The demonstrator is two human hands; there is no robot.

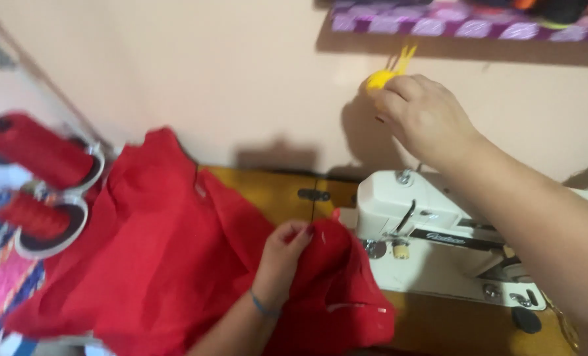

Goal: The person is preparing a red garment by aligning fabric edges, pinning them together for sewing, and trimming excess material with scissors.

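Observation:
My left hand (282, 254) pinches a fold of red fabric (169, 264) that lies heaped over the wooden table (274, 191), just left of a white sewing machine (432, 237). My right hand (422, 112) is raised against the wall above the machine, its fingers closed around a small yellow object (381, 78) with thin yellow prongs sticking up. What that yellow thing is I cannot make out; the image is blurred.
Two large spools of red thread (37, 178) stand on holders at the left. A patterned pink and blue cloth (4, 283) lies at the lower left. A purple patterned shelf edge (465, 26) runs along the wall at the top right.

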